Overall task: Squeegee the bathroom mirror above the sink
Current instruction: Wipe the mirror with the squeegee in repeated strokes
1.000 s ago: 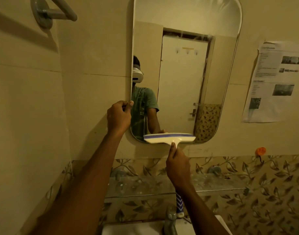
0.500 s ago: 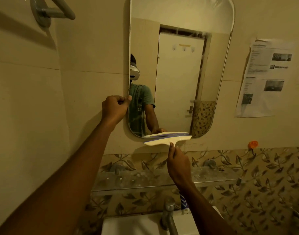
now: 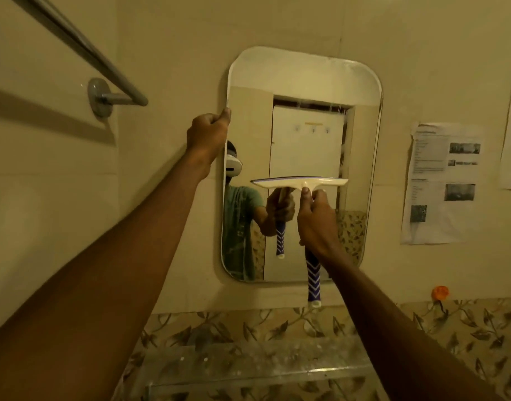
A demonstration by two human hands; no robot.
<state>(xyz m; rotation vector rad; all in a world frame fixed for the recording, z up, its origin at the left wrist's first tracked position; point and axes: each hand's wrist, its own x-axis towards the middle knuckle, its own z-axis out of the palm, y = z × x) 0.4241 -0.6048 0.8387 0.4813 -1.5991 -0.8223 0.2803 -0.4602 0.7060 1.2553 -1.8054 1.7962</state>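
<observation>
Update: squeegee (image 3: pixel 300 183) has moved. A second ago its blade was at the mirror's (image 3: pixel 306 82) bottom edge, 6 o'clock. Now it's at about mid-height, a bit toward 3 o'clock from centre. My read is that this is a reset, carrying it back up for the next downward pull. The stroke that ended at the bottom looks done, and the strip on the 3 o'clock side is probably next.

My left hand (image 3: pixel 209 131) also went up the mirror's 9 o'clock edge, now nearer 10. Its fingers are curled round that edge with the thumb on the front, steadying the mirror.

My right hand (image 3: pixel 316 218) is wrapped round the handle just under the head, thumb laid up the neck.

Orientation:
- The blade's long axis runs 9-to-3, close to level.
- The blue-lined rubber edge points to 12.
- The handle runs down toward 6, leaning slightly to 5. Its striped end hangs past the mirror's bottom edge.

The blade sits right at its own reflection, so it's probably on the glass. I can't confirm contact from here.

Streaks are still showing near the mirror's top, around 12 to 1, so the job isn't finished.
</observation>
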